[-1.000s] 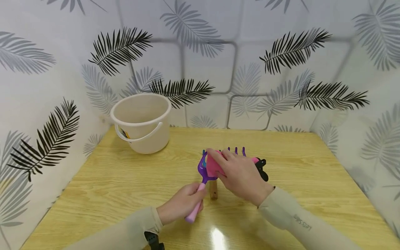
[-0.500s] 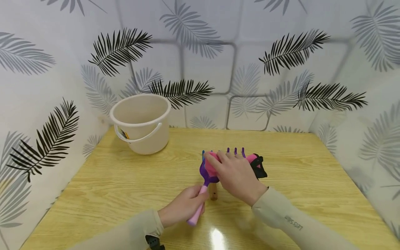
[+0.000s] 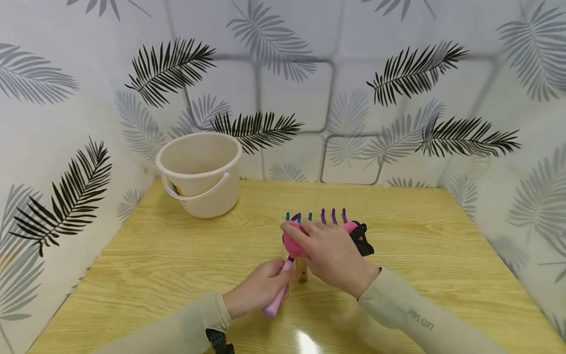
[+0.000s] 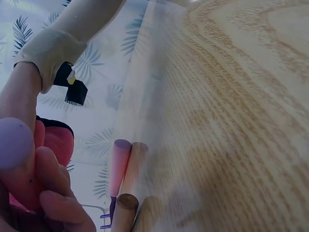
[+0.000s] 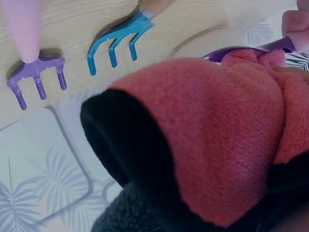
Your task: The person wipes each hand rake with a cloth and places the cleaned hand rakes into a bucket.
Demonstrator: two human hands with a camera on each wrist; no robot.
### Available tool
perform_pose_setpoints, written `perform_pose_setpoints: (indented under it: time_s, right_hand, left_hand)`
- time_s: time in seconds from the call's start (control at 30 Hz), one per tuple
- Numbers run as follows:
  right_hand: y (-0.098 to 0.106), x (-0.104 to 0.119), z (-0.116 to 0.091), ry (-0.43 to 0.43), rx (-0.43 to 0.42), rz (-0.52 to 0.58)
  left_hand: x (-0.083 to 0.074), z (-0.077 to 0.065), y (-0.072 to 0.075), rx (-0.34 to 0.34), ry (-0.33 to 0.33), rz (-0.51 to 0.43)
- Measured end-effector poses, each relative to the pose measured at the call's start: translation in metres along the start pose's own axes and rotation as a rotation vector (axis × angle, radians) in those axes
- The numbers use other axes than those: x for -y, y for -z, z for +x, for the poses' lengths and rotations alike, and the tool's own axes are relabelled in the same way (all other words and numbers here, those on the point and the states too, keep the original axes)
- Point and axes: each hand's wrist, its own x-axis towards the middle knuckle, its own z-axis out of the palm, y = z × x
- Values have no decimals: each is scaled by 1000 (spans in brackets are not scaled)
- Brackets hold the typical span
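Note:
My left hand (image 3: 260,287) grips the pink handle (image 3: 276,299) of a small purple garden trowel (image 5: 224,52), raised above the table with its blade pointing away. My right hand (image 3: 333,253) holds a pink fleecy cloth (image 5: 217,121) with black edging. The cloth is bunched over the trowel's blade and covers most of it; only a purple rim shows beside it. In the head view, the black-edged end (image 3: 362,241) of the cloth hangs out to the right of my right hand.
Beyond my hands lie a purple three-tined hand rake (image 5: 36,77) and a blue one (image 5: 116,41). A wooden handle (image 3: 302,271) points towards me on the wood-grain table (image 3: 155,265). At the back left stands a cream bucket (image 3: 212,199) before the leaf-patterned backdrop.
The right hand has shifted slightly down and left with the cloth, which now covers more of the purple blade. My left hand keeps its grip on the trowel and has barely moved.

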Motion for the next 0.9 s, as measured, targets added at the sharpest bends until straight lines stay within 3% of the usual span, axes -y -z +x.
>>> perform_pose_setpoints:
  time_s: [0.3,0.6,0.9]
  right_hand:
    - [-5,6,1,45,6,35]
    - [-15,2,0,15,-50,-16]
    - [-20,-15,-6,-59,-28,-93]
  left_hand:
    - [0,0,-1,0,11,36]
    - [-2,-4,-2,2,29,50]
    - [-3,-4,-1,23,30,11]
